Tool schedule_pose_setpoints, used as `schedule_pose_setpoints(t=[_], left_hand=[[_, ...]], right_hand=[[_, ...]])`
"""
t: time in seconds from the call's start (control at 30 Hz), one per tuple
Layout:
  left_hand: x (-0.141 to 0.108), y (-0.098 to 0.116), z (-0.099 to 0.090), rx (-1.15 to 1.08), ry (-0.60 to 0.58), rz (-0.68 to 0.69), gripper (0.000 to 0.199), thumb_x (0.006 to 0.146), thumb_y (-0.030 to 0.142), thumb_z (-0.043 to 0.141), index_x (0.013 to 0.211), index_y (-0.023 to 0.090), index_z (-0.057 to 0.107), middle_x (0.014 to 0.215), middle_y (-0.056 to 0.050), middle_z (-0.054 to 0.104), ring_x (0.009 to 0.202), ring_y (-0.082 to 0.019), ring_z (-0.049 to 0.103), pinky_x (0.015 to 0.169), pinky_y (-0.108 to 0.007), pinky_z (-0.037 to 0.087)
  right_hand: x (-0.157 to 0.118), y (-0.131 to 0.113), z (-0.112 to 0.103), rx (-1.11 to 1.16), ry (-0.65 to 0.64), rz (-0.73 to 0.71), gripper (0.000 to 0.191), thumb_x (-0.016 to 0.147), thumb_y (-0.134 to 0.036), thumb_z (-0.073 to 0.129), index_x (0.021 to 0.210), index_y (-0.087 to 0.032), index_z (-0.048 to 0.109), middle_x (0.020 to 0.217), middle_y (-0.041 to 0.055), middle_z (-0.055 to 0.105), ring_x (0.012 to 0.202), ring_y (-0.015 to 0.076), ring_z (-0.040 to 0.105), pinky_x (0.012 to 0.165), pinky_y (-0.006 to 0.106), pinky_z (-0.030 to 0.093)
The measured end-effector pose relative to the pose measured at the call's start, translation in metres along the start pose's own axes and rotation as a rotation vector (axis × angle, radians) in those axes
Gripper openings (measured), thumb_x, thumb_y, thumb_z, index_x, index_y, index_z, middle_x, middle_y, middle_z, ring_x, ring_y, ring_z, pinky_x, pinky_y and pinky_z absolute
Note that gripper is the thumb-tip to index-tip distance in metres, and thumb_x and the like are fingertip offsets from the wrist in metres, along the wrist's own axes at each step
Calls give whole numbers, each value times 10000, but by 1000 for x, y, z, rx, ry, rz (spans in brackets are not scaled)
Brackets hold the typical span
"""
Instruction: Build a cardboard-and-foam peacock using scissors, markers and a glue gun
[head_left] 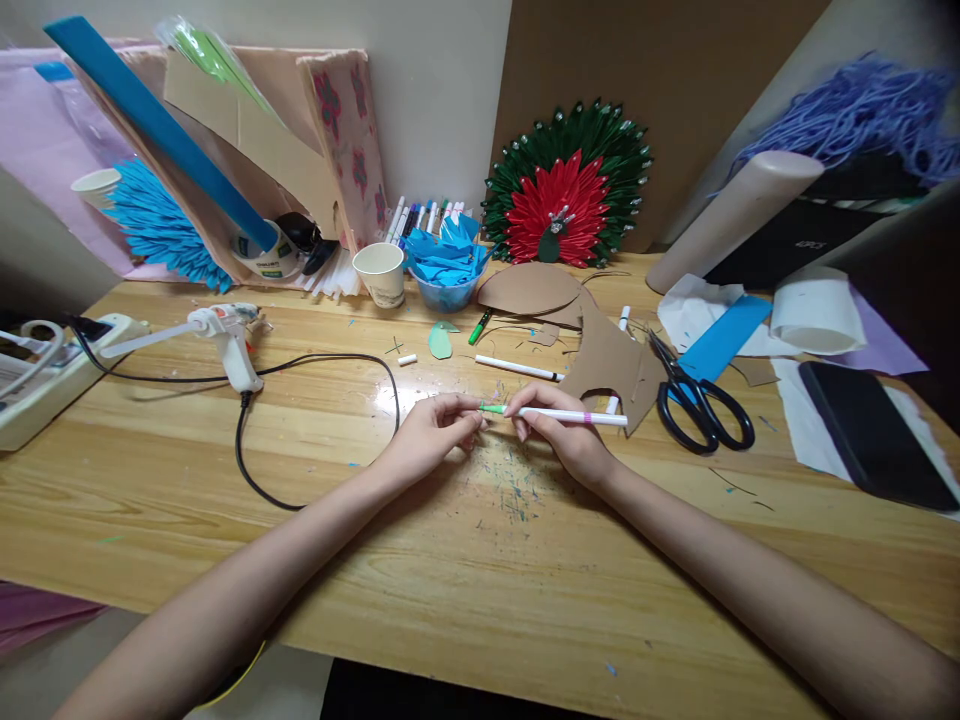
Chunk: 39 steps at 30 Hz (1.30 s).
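My right hand [559,430] is closed around a white marker [574,414] with a pink band, held nearly level with its front end pointing left. A small bright green part shows between the two hands at that end; I cannot tell if it belongs to the marker. My left hand [442,428] meets it with thumb and fingers pinched together, and whatever lies between those fingertips is too small to name. Both hands are just above the wooden table [420,590]. Beyond them lie a second white marker [517,368] and a light green paper cutout [440,341].
A glue gun [234,345] with a looping black cord is on the left. Black-handled scissors [697,400], brown cardboard [611,350] and a phone [874,435] lie right. Behind stand a paper cup [379,275], a bowl of blue pieces [448,290] and a red-green fan-shaped ornament [566,190].
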<state>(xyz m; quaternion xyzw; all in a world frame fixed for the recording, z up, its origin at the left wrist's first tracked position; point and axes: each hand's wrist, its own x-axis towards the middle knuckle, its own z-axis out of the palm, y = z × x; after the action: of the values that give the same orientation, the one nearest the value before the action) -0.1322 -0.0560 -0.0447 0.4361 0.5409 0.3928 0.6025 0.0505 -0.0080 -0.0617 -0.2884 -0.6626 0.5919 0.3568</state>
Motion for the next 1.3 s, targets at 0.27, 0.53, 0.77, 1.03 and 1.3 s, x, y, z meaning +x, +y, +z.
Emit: schedule_pose_setpoints(t=[0.27,0.53,0.77,1.03,1.3], left_hand=[[0,0,0,16,-15,29,302,751,273,609,1009,121,652,809,-61,655,622,-91,522,595,-223,431],[-1,1,1,9,-37,25,315,748,253,608,1026,112,650,855,-74,659,645,-93,523,617,-233,437],[-1,1,1,7,-45,34,304,743,246,613,1014,114,655,860,-79,663,623,-89,512,596,-228,435],[1,-2,1,-1,-51,42,339,734,273,627,1027,101,644,860,-81,659,634,-90,522,603,-226,437],[2,-6,0,-6,-57,50,360,737,288,631,1044,101,633,826,-72,645,652,-97,524,606,-229,436]], right_hand=[[0,-2,0,6,-28,-5,134,818,-280,501,801,-183,592,604,-15,527,559,126,473,540,257,375],[0,-1,1,34,-37,0,127,818,-257,499,791,-177,595,595,-21,520,546,117,467,530,248,360],[-1,-2,0,22,-37,19,126,806,-239,492,786,-175,599,564,-27,519,520,115,455,507,242,343],[0,-1,1,23,-38,12,132,812,-234,482,800,-172,597,564,-30,521,528,111,461,525,239,354],[-1,1,0,14,-15,24,135,819,-241,478,803,-175,595,566,-29,513,531,114,457,519,240,343]])
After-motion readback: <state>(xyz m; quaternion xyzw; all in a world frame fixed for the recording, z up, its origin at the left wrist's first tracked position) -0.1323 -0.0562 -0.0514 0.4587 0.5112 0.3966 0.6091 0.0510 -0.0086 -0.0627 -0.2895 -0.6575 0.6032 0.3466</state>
